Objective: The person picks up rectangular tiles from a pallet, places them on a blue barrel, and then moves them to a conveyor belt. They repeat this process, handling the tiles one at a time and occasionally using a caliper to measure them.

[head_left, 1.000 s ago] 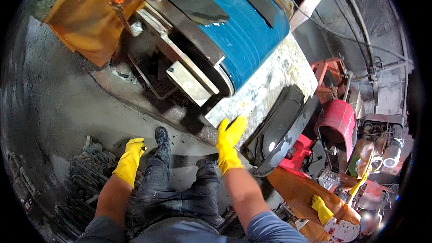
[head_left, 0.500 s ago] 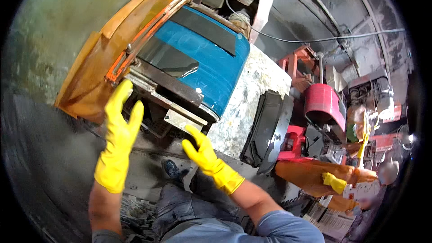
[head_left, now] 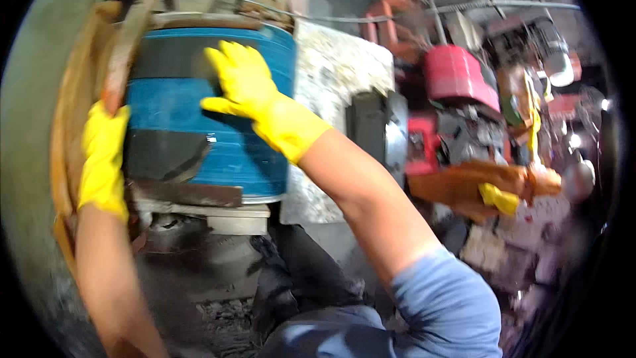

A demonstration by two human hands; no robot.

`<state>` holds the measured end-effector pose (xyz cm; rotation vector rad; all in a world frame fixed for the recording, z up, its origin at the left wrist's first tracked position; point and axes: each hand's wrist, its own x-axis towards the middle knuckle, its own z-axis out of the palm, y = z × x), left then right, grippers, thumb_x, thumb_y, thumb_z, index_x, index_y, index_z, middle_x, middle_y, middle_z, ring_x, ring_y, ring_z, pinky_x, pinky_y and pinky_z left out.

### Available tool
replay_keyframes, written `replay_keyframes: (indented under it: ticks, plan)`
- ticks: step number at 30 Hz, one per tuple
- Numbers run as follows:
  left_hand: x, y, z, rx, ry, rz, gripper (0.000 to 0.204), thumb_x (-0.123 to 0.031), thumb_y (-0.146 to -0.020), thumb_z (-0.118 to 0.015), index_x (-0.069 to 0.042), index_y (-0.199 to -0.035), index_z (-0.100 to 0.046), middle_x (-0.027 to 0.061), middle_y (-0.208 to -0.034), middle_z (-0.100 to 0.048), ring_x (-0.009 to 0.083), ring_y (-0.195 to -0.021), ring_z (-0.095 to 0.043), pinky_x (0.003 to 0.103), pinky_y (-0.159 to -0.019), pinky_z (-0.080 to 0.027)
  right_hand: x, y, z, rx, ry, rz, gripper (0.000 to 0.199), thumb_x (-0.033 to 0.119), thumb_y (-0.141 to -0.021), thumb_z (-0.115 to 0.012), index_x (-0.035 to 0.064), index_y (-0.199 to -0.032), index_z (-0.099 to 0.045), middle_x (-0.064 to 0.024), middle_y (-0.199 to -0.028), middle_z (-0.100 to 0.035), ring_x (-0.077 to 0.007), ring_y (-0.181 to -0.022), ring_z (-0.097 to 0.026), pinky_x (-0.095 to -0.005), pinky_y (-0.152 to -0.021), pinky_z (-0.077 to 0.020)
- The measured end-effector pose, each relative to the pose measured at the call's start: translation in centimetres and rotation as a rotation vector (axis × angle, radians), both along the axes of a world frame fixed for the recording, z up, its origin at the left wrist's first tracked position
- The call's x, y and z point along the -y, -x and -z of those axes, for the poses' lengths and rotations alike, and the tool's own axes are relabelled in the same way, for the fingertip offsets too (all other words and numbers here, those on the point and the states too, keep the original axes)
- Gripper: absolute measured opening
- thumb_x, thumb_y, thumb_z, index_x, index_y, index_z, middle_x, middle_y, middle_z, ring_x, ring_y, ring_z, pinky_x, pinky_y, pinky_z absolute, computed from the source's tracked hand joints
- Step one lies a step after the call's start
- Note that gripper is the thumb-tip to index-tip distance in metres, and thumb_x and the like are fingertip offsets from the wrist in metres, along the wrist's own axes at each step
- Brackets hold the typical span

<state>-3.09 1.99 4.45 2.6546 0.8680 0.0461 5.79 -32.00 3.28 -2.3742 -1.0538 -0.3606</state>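
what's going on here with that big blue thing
The person's yellow-gloved left hand is at the near end of a long, worn bar beside a curved blue surface. The yellow-gloved right hand, opened out, is over the blue surface near the far dark slab; whether it touches is hard to tell. The near dark slab also lies on the blue, and more dark pieces sit to the right.

"To your left you have a greenish-grey wall (head_left: 30, 119), somewhat blurred."
"Below you lies grey floor (head_left: 205, 278), strewn with dark debris (head_left: 225, 315)."
"And your light?"
"Two small bright lights (head_left: 575, 140) glare at your far right, amid dim surroundings."
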Motion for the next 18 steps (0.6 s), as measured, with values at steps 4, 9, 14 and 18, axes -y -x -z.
replay_keyframes:
  ticks: [4,9,14,18]
  plan:
    - [-0.6,0.3,1.5,0.029,0.112,0.059,0.062,-0.038,-0.094,-0.077,-0.003,-0.143,-0.062,0.0205,-0.13,-0.073,0.0373,-0.119,-0.07,0.045,-0.102,-0.052,-0.8,-5.9,2.5,-0.262,0.253,0.127,0.111,0.065,-0.075,-0.086,0.0116,-0.162,-0.043,-0.0262,-0.165,-0.04,-0.0464,-0.157,-0.03,-0.0583,-0.129,-0.0168]
    - [-0.2,0.6,0.5,0.115,0.179,0.049,0.054,-0.029,-0.1,-0.074,0.0,-0.143,-0.061,0.0169,-0.13,-0.073,0.0304,-0.115,-0.07,0.039,-0.101,-0.052,0.0,-6.9,2.9,-0.352,0.25,0.109,0.105,0.069,-0.081,-0.078,0.0103,-0.162,-0.045,-0.0253,-0.166,-0.04,-0.0426,-0.157,-0.032,-0.0564,-0.131,-0.0154]
    - [-0.4,0.5,0.2,0.052,0.152,0.029,0.053,-0.028,-0.1,-0.075,0.0,-0.143,-0.061,0.0156,-0.128,-0.073,0.0286,-0.113,-0.07,0.038,-0.1,-0.052,8.4,-1.0,1.2,-0.38,0.071,0.183,0.104,0.056,-0.07,-0.09,0.0038,-0.152,-0.053,-0.0337,-0.152,-0.05,-0.0523,-0.138,-0.048,-0.0582,-0.119,-0.0338]
    - [0.1,-0.4,0.1,0.043,0.165,0.049,0.051,-0.029,-0.1,-0.074,0.0,-0.14,-0.062,0.0159,-0.13,-0.073,0.0279,-0.114,-0.07,0.038,-0.1,-0.052,13.5,5.5,0.5,-0.477,0.229,0.258,0.113,0.047,-0.067,-0.095,0.0105,-0.161,-0.043,-0.0316,-0.154,-0.048,-0.0484,-0.133,-0.053,-0.0582,-0.112,-0.0396]
